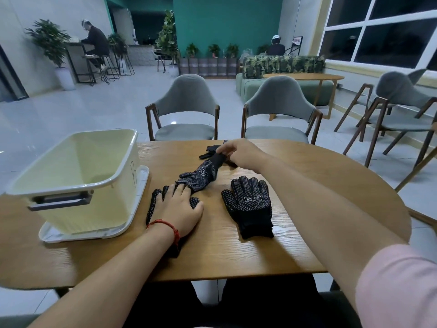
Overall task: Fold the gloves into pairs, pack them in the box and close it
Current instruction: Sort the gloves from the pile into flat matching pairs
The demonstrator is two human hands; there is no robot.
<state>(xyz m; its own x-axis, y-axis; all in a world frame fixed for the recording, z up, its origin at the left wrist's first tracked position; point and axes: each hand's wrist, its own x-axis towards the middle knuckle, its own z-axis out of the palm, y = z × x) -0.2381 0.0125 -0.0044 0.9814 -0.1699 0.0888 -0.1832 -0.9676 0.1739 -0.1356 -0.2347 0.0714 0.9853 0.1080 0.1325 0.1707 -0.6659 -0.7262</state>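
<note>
Black dotted gloves lie on the wooden table (295, 166). My left hand (178, 209) rests flat, fingers straight, on one glove (153, 204) near the middle. My right hand (238, 153) reaches far across and pinches the cuff of a second glove (201, 174), which stretches down toward my left fingertips. Another glove (209, 150) peeks out behind my right hand. To the right a glove stack (250, 207) lies flat, palm dots up. The cream box (78, 176) stands open at the left on its white lid (142, 185).
Two grey chairs (186, 110) face the table's far edge, with more chairs at the right. The box fills the table's left side. Bare wood shows near the front edge and on the far right.
</note>
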